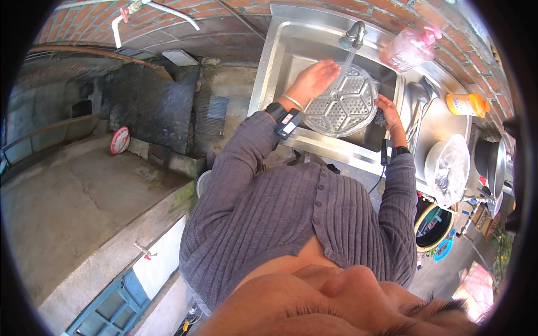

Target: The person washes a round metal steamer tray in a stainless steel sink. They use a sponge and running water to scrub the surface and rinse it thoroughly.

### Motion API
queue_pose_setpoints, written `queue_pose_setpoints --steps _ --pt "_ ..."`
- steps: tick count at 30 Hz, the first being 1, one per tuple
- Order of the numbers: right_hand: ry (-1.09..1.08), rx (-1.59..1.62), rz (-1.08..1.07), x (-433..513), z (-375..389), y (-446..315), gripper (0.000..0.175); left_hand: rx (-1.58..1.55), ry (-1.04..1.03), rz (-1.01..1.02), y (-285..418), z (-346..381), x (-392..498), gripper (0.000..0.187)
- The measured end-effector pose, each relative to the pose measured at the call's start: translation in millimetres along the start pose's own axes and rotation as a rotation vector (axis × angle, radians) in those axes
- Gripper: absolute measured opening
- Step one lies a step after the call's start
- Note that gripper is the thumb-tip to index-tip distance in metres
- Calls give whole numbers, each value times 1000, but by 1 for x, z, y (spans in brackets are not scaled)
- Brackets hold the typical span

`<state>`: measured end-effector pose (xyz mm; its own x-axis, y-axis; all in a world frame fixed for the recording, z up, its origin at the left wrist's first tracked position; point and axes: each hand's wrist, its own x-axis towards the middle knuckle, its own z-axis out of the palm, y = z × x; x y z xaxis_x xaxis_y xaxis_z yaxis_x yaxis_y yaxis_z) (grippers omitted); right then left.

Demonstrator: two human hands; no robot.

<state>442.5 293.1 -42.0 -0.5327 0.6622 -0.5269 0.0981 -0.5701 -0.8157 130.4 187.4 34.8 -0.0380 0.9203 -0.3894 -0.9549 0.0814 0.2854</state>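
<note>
A round, perforated metal steamer plate (pixel 340 103) is held tilted over a stainless steel sink (pixel 262 90). Water runs from the metal faucet (pixel 357 35) onto its upper part. My left hand (pixel 315 82) lies at the plate's upper left edge with its fingers extended; whether it grips the rim is unclear. At the right rim, my right hand (pixel 388 111) holds the plate, and a dark mesh scrubber (pixel 379 117) shows just under that hand. A wristband with a small device sits on each wrist.
A pink pump bottle (pixel 407 48) stands behind the sink at the right. On the right drainboard are utensils (pixel 418 105), an orange-capped container (pixel 466 105) and a white bowl with a plastic bag (pixel 447 168). A brick wall (pixel 391 12) borders the sink's back.
</note>
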Motion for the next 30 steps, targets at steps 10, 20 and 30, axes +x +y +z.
queue_pose_setpoints --steps 10,20,30 --pt "223 -526 -29 14 -5 22 46 89 -46 -291 -31 33 48 39" --pt "755 -1194 -534 -62 17 -158 25 66 -344 -114 -36 157 51 63" --pt "963 -1321 -274 -2 45 -354 56 1 -434 -81 -42 199 89 75"
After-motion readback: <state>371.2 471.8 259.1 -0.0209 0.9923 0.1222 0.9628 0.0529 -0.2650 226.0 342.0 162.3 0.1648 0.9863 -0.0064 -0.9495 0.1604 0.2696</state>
